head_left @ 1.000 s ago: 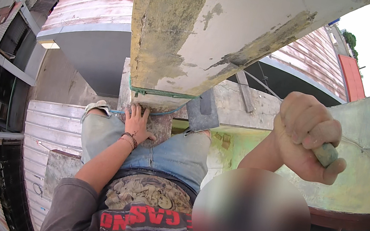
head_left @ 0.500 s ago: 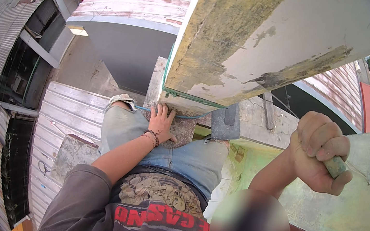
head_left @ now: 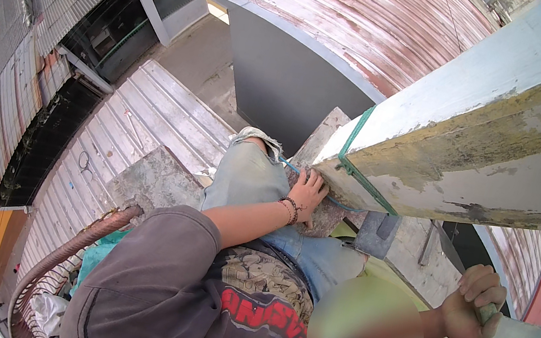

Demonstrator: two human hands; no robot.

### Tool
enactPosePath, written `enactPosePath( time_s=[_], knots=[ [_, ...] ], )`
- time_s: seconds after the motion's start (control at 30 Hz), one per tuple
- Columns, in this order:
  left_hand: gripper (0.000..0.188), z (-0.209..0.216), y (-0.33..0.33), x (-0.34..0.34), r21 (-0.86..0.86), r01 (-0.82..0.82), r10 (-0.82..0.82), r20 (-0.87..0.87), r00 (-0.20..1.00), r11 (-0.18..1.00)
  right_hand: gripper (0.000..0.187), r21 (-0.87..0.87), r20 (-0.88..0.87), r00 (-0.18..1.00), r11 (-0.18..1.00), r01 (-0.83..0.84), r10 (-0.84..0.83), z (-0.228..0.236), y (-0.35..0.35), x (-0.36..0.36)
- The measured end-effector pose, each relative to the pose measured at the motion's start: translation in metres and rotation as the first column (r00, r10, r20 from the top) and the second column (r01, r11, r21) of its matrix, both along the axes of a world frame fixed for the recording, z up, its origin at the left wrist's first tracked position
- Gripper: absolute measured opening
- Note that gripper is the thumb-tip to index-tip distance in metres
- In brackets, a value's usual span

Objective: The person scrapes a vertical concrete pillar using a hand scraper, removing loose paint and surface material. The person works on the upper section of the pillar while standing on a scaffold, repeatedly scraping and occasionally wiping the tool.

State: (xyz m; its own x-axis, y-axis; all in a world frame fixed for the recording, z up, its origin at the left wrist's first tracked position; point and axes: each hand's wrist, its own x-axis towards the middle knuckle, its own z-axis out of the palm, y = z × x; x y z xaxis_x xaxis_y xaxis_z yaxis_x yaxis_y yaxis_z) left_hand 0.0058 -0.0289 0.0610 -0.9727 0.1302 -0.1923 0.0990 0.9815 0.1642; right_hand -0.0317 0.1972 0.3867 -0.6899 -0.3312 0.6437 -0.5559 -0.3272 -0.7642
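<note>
My left hand (head_left: 307,195), with dark beads at the wrist, lies on the speckled ledge (head_left: 328,220) at the foot of a tall stained pillar (head_left: 472,160). Its fingers are spread and hold nothing. A green rope (head_left: 369,183) circles the pillar's lower part, and a thin blue cord (head_left: 291,166) runs beside my fingers. Raised at the right, my right hand (head_left: 473,307) is closed around a grey-green rod-like piece (head_left: 487,313); only one end shows, so I cannot tell its kind. A flat grey board with a darker bar (head_left: 376,234) lies right of the pillar's foot.
I sit astride the ledge, high above corrugated roofs (head_left: 353,18). A ribbed metal roof (head_left: 173,110) and a rough grey slab (head_left: 157,182) are to the left. At lower left is a curved brown rail (head_left: 68,243) with a white bag (head_left: 48,313). A wooden strip (head_left: 428,245) lies at right.
The view has swung left, so the pillar and both hands appear farther right. My right hand shows lower in the picture, still closed on the piece. My left hand stays at the pillar's foot.
</note>
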Motion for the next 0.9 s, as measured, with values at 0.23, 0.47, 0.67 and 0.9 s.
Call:
enactPosePath(
  time_s=[0.23, 0.47, 0.67, 0.9],
  knots=[
    [0.084, -0.012, 0.004, 0.001, 0.023, -0.042, 0.042, -0.015, 0.999, 0.999, 0.033, -0.109, 0.359, 0.915, 0.965, 0.238, -0.185, -0.064, 0.019, 0.03],
    [0.057, -0.012, 0.006, 0.0, 0.231, -0.032, 0.091, -0.251, 0.964, 0.972, 0.033, -0.063, 0.553, 0.762, 0.895, 0.442, -0.338, -0.082, 0.028, 0.045],
    [0.05, -0.005, 0.007, 0.004, 0.308, 0.02, 0.059, -0.246, 0.967, 0.951, 0.029, -0.05, 0.513, 0.8, 0.92, 0.388, -0.31, -0.07, 0.035, 0.048],
    [0.053, -0.019, 0.029, 0.0, 0.184, 0.084, -0.01, -0.369, 0.929, 0.979, 0.032, -0.152, 0.394, 0.911, 0.969, 0.195, -0.122, -0.059, 0.041, 0.042]
  ],
)
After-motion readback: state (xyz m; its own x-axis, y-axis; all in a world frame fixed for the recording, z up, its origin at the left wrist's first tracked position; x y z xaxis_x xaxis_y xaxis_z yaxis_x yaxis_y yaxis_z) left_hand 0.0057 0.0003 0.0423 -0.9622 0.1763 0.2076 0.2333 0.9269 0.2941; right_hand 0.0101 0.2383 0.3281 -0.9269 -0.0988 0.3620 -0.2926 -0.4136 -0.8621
